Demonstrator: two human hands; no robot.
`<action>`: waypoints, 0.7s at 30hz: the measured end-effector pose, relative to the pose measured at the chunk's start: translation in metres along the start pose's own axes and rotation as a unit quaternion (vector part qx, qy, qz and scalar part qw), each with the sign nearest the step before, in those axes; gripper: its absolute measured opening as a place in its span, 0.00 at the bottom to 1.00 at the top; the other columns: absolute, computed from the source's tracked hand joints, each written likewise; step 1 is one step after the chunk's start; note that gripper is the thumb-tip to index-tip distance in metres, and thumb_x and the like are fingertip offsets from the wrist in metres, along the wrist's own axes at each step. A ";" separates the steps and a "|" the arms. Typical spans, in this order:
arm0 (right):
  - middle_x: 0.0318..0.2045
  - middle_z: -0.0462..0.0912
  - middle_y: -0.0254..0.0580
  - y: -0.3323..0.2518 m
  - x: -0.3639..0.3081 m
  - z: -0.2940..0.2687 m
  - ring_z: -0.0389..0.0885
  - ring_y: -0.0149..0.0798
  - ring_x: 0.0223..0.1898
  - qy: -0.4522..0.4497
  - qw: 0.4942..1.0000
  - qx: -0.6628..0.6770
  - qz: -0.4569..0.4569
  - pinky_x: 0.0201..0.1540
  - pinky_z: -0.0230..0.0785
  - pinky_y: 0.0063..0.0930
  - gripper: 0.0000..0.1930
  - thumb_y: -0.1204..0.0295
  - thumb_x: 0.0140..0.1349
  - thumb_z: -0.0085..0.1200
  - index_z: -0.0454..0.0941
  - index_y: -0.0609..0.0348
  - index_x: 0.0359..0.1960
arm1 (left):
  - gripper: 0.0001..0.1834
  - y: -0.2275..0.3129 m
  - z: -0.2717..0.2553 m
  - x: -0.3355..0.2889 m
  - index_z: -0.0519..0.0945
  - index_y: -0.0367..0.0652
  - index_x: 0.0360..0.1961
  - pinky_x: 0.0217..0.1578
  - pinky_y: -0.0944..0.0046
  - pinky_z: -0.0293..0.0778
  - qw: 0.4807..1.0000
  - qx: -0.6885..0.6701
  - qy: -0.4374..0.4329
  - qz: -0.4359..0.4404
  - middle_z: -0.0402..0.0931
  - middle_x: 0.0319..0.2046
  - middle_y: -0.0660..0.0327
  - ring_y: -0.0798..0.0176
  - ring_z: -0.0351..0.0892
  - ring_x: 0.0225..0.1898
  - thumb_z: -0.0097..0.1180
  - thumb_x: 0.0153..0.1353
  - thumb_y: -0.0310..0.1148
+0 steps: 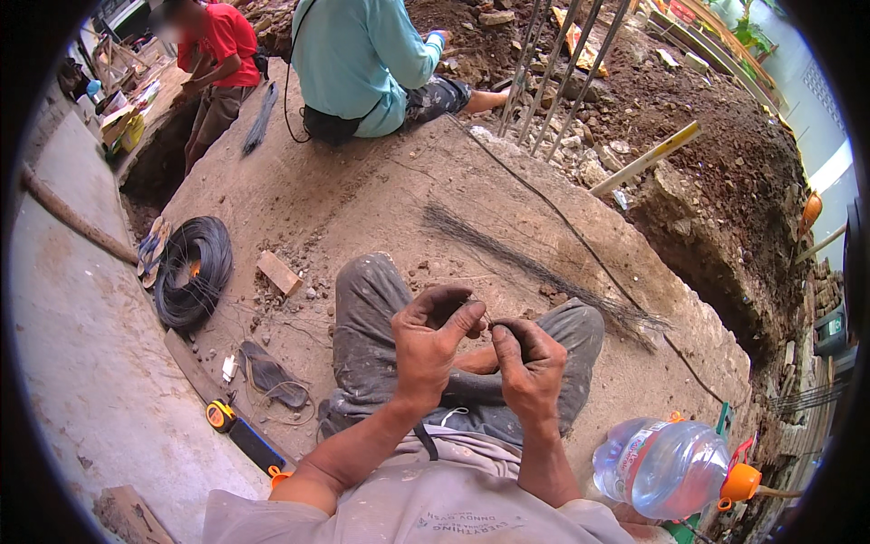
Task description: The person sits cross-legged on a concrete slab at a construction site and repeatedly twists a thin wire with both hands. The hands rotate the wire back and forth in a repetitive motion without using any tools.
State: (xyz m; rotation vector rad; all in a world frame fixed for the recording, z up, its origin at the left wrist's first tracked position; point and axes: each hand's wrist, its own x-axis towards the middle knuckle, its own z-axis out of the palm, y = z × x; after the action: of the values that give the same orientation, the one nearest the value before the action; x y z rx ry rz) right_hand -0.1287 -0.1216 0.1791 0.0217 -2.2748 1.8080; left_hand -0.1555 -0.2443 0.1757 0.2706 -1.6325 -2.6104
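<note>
I sit cross-legged on a concrete slab (362, 195), hands raised over my lap. My left hand (430, 340) is closed in a pinch, thumb against the fingers. Close beside it my right hand (530, 367) pinches in the same way, fingertips almost meeting the left ones. A thin dark wire (489, 324) runs between the two sets of fingertips; most of it is hidden by the fingers. Beyond my right knee lies a loose bundle of cut wires (526, 263). A coil of black wire (193, 272) rests on the slab to my left.
Left of me are a wood block (279, 272), a sandal (272, 374) and a tape measure (220, 415). A large water bottle (671, 467) lies at my right. Steel bars (566, 77) stand ahead near a dug pit. A person in teal (358, 68) sits ahead; another in red (227, 45) stands far left.
</note>
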 end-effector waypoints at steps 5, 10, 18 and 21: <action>0.26 0.80 0.35 -0.014 0.000 0.006 0.74 0.24 0.27 0.033 0.993 0.077 0.082 0.30 0.66 0.17 0.08 0.75 0.61 0.55 0.79 0.70 0.35 | 0.07 -0.009 0.003 -0.005 0.80 0.34 0.36 0.34 0.72 0.76 0.999 -0.030 0.027 0.022 0.80 0.29 0.61 0.70 0.80 0.29 0.62 0.55 0.21; 0.20 0.74 0.29 -0.002 0.001 -0.003 0.65 0.18 0.19 0.025 0.983 0.132 0.123 0.19 0.53 0.14 0.07 0.74 0.61 0.55 0.79 0.69 0.34 | 0.07 -0.012 -0.005 -0.002 0.81 0.37 0.33 0.39 0.69 0.76 0.990 0.042 -0.039 0.126 0.81 0.33 0.60 0.67 0.80 0.36 0.62 0.52 0.18; 0.23 0.76 0.30 -0.008 0.000 -0.011 0.66 0.19 0.20 0.003 0.970 0.170 0.174 0.21 0.56 0.14 0.08 0.74 0.61 0.55 0.79 0.70 0.35 | 0.12 0.001 -0.020 0.026 0.82 0.40 0.33 0.42 0.60 0.75 0.879 0.241 -0.157 0.380 0.80 0.36 0.58 0.55 0.79 0.42 0.67 0.45 0.19; 0.20 0.73 0.28 -0.008 -0.002 -0.008 0.63 0.18 0.17 0.022 0.967 0.187 0.170 0.17 0.50 0.14 0.08 0.73 0.60 0.56 0.79 0.69 0.34 | 0.13 -0.002 -0.020 0.026 0.81 0.40 0.34 0.41 0.60 0.75 0.854 0.258 -0.142 0.429 0.80 0.36 0.58 0.55 0.79 0.41 0.67 0.45 0.20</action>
State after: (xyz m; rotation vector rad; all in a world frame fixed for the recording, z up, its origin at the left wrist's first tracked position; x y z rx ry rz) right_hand -0.1241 -0.1158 0.1877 -0.3597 -1.9647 2.3609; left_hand -0.1774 -0.2643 0.1626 -0.7080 -1.8968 -1.5683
